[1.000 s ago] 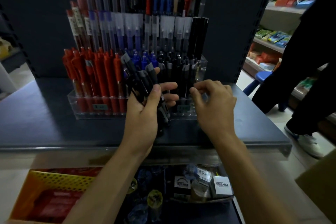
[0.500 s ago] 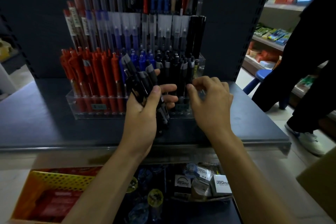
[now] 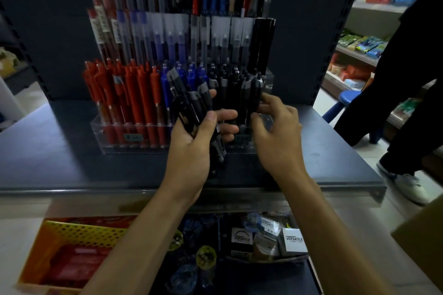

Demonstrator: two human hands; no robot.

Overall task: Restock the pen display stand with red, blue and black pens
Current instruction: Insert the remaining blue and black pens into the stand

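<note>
Dim shop aisle, dark bench [image 3: 60, 151]: the clear pen stand [image 3: 134, 148] sits on it. The left hand [image 3: 191, 151] keeps its grip clamped on a bundle of black pens [image 3: 189, 103]; the right hand [image 3: 278, 141] pinches one black pen [image 3: 251, 96] in the stand, its tip hidden.

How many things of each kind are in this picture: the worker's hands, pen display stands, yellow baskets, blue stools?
Hands: 2 (left hand grips a bundle of black pens; right hand pinches a black pen)
Pen display stand: 1
Yellow basket: 1
Blue stool: 1
Total: 5
</note>
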